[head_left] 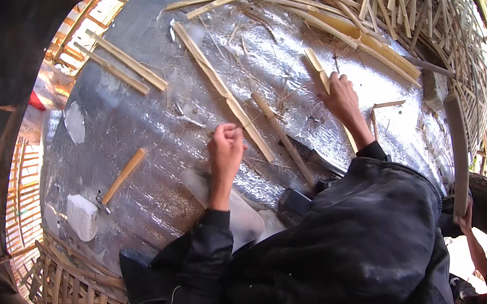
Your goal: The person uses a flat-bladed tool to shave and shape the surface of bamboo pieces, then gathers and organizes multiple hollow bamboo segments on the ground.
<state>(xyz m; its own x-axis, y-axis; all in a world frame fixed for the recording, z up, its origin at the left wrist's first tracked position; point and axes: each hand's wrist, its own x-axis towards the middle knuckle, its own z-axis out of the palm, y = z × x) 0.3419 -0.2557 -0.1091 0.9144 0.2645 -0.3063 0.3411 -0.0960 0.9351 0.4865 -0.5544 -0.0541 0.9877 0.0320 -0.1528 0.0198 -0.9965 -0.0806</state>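
Head view: The right hand lies over a narrow bamboo strip on a silver, crinkled sheet. Its fingers are bent at the strip; whether they grip it or only rest on it cannot be told. The strip is pale yellow-tan and straight-sided, with a darker cross-mark above the fingers; its upper end projects beyond the hand, and a lower length shows beside the wrist.

The left hand is half closed, fingers curled inward; whether it holds anything small cannot be told. Just beside it lies a long bamboo piece, pale, with uneven, knotted edges. A rounded brown stick lies between the hands. A hammer with a wooden handle lies farther left.
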